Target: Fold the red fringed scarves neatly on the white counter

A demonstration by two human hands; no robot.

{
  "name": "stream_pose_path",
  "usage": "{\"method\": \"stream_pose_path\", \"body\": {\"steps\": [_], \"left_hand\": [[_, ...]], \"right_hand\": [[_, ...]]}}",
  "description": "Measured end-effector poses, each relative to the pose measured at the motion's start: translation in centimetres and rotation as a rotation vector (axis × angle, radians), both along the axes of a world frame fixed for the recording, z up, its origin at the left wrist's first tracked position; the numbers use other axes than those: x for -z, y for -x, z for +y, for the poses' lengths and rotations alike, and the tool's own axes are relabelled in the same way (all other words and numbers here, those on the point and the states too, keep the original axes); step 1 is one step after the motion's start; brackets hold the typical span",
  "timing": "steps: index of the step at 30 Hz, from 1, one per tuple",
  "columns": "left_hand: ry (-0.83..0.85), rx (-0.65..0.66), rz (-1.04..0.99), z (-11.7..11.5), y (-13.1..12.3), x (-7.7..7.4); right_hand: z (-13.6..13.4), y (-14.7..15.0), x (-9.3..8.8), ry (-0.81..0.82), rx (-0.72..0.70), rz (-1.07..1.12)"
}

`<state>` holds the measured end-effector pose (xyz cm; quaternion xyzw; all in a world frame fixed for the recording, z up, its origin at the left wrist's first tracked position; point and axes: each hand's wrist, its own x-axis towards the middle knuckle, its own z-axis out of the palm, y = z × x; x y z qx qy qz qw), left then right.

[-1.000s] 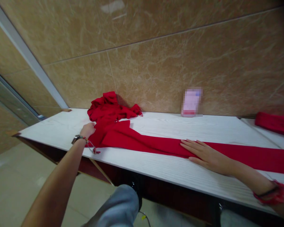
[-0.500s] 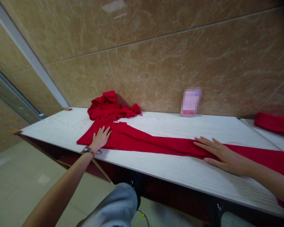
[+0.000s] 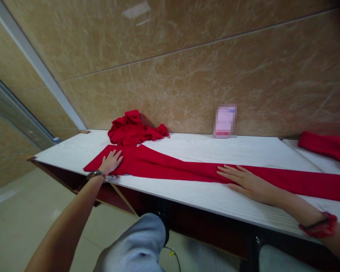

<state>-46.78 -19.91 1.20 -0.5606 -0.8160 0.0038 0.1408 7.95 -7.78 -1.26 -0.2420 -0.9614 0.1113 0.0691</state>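
Observation:
A long red cloth [image 3: 170,168], perhaps a scarf, lies stretched along the white tabletop and runs out of view on the right. Near its left end my left hand [image 3: 111,161] rests flat on the fabric, fingers spread. My right hand [image 3: 243,181] lies palm down on the cloth farther right, its fingers stretched out and pointing left. Lengthwise creases show in the fabric between the two hands. Behind the left end sits a crumpled red scarf [image 3: 133,130] with a fringe, touching or nearly touching the flat cloth.
The white table [image 3: 204,149] stands against a brown marbled wall [image 3: 187,83]. A blurred pink packet [image 3: 224,121] leans on the wall. Another folded red cloth [image 3: 325,146] lies at the right. Below the front edge are a dark open shelf and my knee [image 3: 138,241].
Both hands have shifted left, my left hand nearer the cloth's left end. That end of the cloth reaches a little farther left. The camera view has moved slightly.

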Motion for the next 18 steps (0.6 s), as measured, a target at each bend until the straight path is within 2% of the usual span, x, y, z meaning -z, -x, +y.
{"method": "stream_pose_path", "body": {"steps": [2, 5, 7, 10, 13, 16, 18], "left_hand": [[-0.076, 0.064, -0.022, 1.4, -1.7, -0.9], [-0.138, 0.363, -0.121, 4.3, -6.2, -2.7], [0.003, 0.532, -0.160, 6.0, -9.3, -3.7], [0.330, 0.645, -0.149, 7.6, -12.5, -4.5], [0.440, 0.645, -0.091, 8.4, -13.6, -5.2], [0.408, 0.666, -0.015, 8.4, -13.3, -6.4], [0.316, 0.705, 0.014, 7.7, -12.9, -7.4]], "right_hand": [[0.1, 0.0, -0.1, 0.013, -0.003, 0.006], [0.1, 0.3, -0.4, 0.014, -0.006, 0.021], [-0.1, 0.5, -0.8, 0.007, -0.005, 0.025], [-0.4, 0.6, -1.3, 0.001, -0.004, 0.026], [-0.5, 0.3, -1.5, -0.007, -0.021, 0.050], [-0.4, 0.0, -1.4, -0.003, -0.032, 0.059], [-0.2, -0.1, -1.2, 0.007, -0.029, 0.050]]}}
